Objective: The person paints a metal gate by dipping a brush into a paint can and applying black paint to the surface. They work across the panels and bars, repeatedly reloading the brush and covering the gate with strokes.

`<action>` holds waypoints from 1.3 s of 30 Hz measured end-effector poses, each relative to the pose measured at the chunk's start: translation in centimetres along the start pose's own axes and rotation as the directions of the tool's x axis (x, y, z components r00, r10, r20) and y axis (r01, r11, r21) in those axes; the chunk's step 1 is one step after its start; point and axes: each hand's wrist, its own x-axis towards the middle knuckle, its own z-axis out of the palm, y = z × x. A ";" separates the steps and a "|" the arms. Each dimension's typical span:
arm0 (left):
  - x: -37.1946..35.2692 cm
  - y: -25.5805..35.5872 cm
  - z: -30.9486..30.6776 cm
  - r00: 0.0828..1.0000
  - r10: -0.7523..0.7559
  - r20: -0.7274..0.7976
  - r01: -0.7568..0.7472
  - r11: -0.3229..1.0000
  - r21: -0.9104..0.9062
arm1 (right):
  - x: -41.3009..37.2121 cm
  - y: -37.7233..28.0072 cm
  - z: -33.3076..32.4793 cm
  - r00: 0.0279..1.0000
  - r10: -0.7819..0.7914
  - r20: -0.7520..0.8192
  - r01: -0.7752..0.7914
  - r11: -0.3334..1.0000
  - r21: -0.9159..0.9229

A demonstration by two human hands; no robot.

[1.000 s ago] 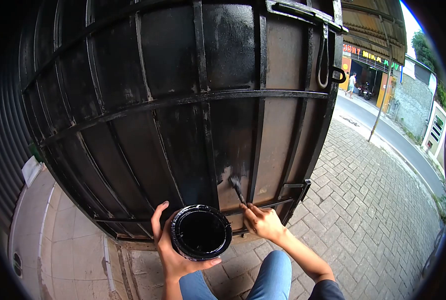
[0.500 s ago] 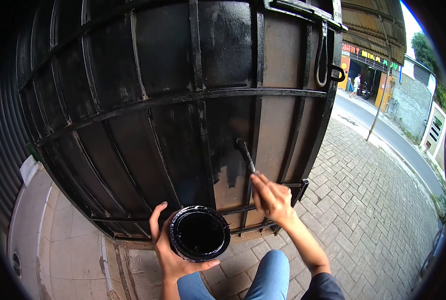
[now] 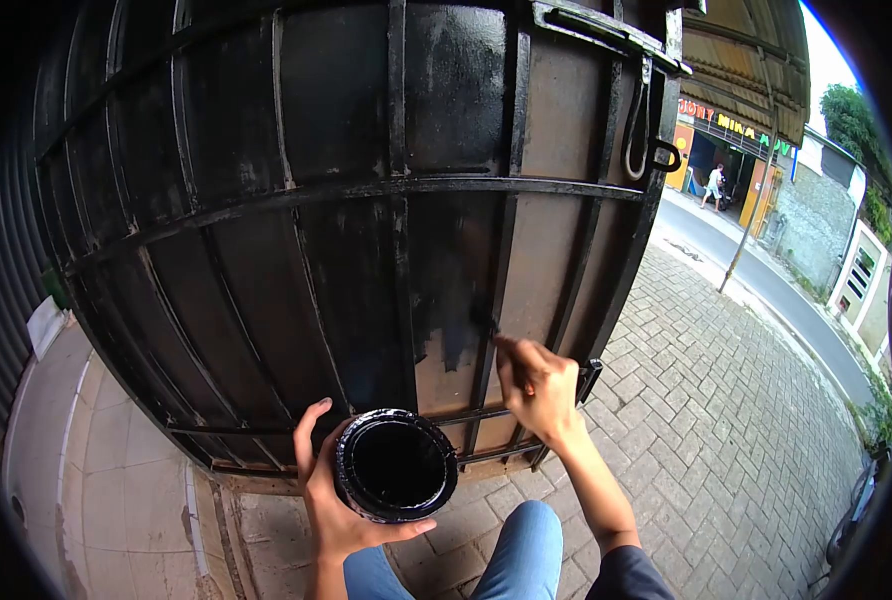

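My left hand (image 3: 333, 515) is wrapped round a can of black paint (image 3: 398, 466), its rim smeared with black and pale paint. The can is held low in front of the gate, above my knees. My right hand (image 3: 540, 388) grips a paintbrush (image 3: 487, 322), whose dark bristles are at a panel of the metal gate (image 3: 446, 385). Most of the brush handle is hidden by my fingers. Around the bristles the panel is wet black, with a bare brownish patch below. Panels farther right look brown and unpainted.
A metal latch with a hanging loop (image 3: 638, 130) sits at the gate's upper right. Paving bricks (image 3: 706, 420) lie to the right, bordering a road (image 3: 756, 260). Across it, a person (image 3: 714, 186) walks by a shop. Pale tiles (image 3: 126, 490) lie at left.
My right hand has turned, and the brush has moved down slightly along the panel. The view has shifted a little. My left hand keeps the can in nearly the same place.
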 end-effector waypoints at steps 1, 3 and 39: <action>0.0 0.1 0.0 1.000 0.005 0.000 -0.005 1.000 0.000 | 1.0 -0.1 -0.1 0.991 -0.083 -0.100 0.082 0.997 -0.010; 0.0 0.2 0.1 1.000 -0.014 -0.022 0.013 1.000 -0.027 | 2.4 -0.5 -1.1 0.971 -0.146 -0.188 0.137 0.989 -0.062; -4.9 -11.7 6.7 0.967 0.074 -0.244 -0.097 0.992 -0.083 | 0.3 2.5 7.3 0.858 -0.351 -0.375 0.357 0.932 -0.056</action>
